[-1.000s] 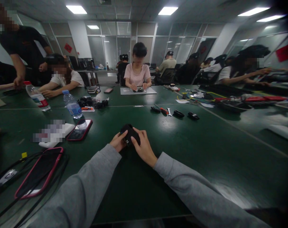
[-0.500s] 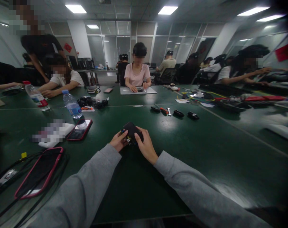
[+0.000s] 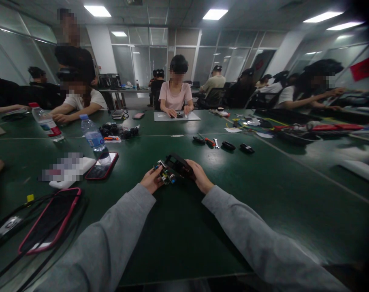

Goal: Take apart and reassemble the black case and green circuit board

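My left hand [image 3: 152, 179] grips a small circuit board [image 3: 165, 173] with bright components along it, just left of the middle of the green table [image 3: 172, 235]. Beside it my right hand [image 3: 200, 175] holds a black plastic housing [image 3: 180, 165], tilted so that its hollow inner side shows. The upper left end of the housing is close to the board; whether they touch I cannot tell. The fingers of both hands are closed round these parts.
Two phones [image 3: 102, 166] [image 3: 50, 221], cables and two bottles [image 3: 93, 134] [image 3: 47, 123] are on the left. Beyond my hands lie a wrench [image 3: 216, 143], an orange-handled screwdriver [image 3: 209, 142] and black parts [image 3: 229, 145]. A person [image 3: 175, 95] sits opposite.
The black housing has come away from the board and turned to show its inside, as my right hand moved right. The standing person at the back left has shifted right.
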Tool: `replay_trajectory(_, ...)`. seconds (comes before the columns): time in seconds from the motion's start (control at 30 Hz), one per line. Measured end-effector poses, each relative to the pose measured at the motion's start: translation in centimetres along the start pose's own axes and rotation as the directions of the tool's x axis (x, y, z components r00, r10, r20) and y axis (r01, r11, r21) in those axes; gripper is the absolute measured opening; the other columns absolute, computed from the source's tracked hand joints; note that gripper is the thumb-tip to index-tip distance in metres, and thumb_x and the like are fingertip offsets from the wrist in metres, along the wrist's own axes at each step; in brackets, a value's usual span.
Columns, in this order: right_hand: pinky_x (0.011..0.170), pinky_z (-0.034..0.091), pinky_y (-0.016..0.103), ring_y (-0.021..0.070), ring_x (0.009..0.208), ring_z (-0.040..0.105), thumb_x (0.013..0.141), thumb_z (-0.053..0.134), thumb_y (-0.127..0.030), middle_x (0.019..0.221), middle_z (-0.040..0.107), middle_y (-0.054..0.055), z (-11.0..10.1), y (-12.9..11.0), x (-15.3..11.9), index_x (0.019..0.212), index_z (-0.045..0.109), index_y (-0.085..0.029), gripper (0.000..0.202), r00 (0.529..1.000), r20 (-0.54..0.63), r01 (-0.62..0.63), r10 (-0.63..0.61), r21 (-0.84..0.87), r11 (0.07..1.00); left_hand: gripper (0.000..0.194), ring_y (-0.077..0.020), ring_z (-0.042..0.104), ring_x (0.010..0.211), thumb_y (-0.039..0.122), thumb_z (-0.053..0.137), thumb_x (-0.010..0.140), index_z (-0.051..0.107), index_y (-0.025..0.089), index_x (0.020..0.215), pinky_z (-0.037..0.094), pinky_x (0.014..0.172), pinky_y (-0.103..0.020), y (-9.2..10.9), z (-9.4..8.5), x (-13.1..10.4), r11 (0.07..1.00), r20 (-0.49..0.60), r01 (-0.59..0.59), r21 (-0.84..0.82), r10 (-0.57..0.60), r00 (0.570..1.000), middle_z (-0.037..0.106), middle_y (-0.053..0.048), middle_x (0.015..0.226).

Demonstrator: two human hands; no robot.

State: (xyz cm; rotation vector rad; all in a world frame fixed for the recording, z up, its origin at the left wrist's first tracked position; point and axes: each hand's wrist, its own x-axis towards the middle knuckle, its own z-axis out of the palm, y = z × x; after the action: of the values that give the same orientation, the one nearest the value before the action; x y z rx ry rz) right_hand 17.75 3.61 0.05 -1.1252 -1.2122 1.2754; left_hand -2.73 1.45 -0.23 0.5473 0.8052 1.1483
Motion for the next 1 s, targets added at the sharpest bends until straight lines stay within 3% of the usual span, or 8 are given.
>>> replay_trajectory(0.13, 0.064, 0.05, 0.025, 0.015, 0.074, 0.059, 0.078, 0.054, -0.046, 0.084, 0.063, 0.001, -0.6, -0.6, 0.2, 0.092, 0.059, -0.019, 0.031, 0.976, 0.174, -0.134, 0.13, 0.012, 0.991, 0.036, -0.0189, 0.066, 0.076, 0.027, 0.072, 0.068, 0.059, 0.017, 0.099, 0.055, 0.067, -0.034, -0.1, -0.1, 0.1, 1.0, 0.008, -0.001, -0.009, 0.001, 1.0, 0.067, -0.008, 0.096)
replay_trajectory(0.37, 0.07, 0.05, 0.028, 0.0156, 0.08, 0.06, 0.083, 0.048, -0.05, 0.094, 0.063, 0.004, -0.7, -1.6, -0.1, 0.105, 0.058, -0.017, 0.041, 0.942, 0.309, -0.137, 0.131, -0.002, 0.991, 0.037, -0.0186, 0.066, 0.074, 0.026, 0.072, 0.068, 0.058, 0.017, 0.1, 0.055, 0.066, -0.034, 0.0, 0.0, -0.1, 1.0, -0.005, 0.006, 0.009, -0.006, 1.0, 0.066, -0.008, 0.094)
replay_trajectory(0.47, 0.067, 0.049, 0.024, 0.0137, 0.081, 0.06, 0.077, 0.06, -0.047, 0.101, 0.062, 0.004, -0.9, -1.6, -0.2, 0.117, 0.052, -0.018, 0.05, 0.921, 0.384, -0.08, 0.071, 0.007, 0.997, 0.036, -0.0181, 0.066, 0.072, 0.025, 0.072, 0.068, 0.057, 0.017, 0.1, 0.055, 0.067, -0.035, 0.0, 0.1, -0.1, 1.0, -0.007, 0.005, 0.011, -0.005, 1.0, 0.066, -0.007, 0.093)
replay_trajectory(0.57, 0.062, 0.048, 0.022, 0.0127, 0.076, 0.06, 0.074, 0.065, -0.043, 0.1, 0.061, 0.005, -0.9, -1.2, -0.2, 0.121, 0.047, -0.018, 0.057, 0.92, 0.384, -0.089, 0.08, 0.007, 0.996, 0.036, -0.0186, 0.066, 0.074, 0.026, 0.072, 0.068, 0.058, 0.017, 0.1, 0.056, 0.067, -0.036, 0.0, 0.1, -0.1, 1.0, -0.005, 0.003, 0.017, -0.003, 1.0, 0.066, -0.008, 0.094)
replay_trajectory(0.67, 0.058, 0.049, 0.024, 0.0131, 0.071, 0.061, 0.079, 0.056, -0.048, 0.094, 0.062, 0.003, -0.8, -0.8, 0.0, 0.119, 0.047, -0.02, 0.049, 0.941, 0.316, -0.115, 0.121, -0.038, 0.993, 0.038, -0.0207, 0.067, 0.078, 0.028, 0.072, 0.068, 0.057, 0.017, 0.102, 0.056, 0.068, -0.036, 0.0, 0.0, -0.2, 1.0, 0.022, -0.004, 0.027, 0.004, 1.0, 0.066, -0.009, 0.097)
replay_trajectory(0.87, 0.084, 0.049, 0.034, 0.0182, 0.089, 0.062, 0.083, 0.048, -0.048, 0.101, 0.063, 0.005, -1.3, -0.9, 0.4, 0.116, 0.054, -0.018, 0.044, 0.958, 0.285, -0.025, 0.023, 0.002, 1.0, 0.041, -0.0246, 0.066, 0.087, 0.03, 0.07, 0.07, 0.056, 0.015, 0.106, 0.055, 0.073, -0.039, 0.1, 0.0, -0.4, 1.0, 0.081, -0.011, 0.011, 0.01, 0.997, 0.065, -0.013, 0.105)
replay_trajectory(1.0, 0.093, 0.044, 0.037, 0.0201, 0.104, 0.056, 0.081, 0.053, -0.048, 0.109, 0.062, 0.004, -1.8, -0.9, 0.8, 0.114, 0.06, -0.018, 0.045, 0.97, 0.241, 0.061, -0.029, -0.125, 0.99, 0.04, -0.0244, 0.066, 0.087, 0.029, 0.069, 0.071, 0.057, 0.015, 0.106, 0.055, 0.074, -0.039, 0.3, 0.2, -0.5, 1.0, 0.073, -0.003, 0.012, 0.002, 0.997, 0.065, -0.012, 0.104)
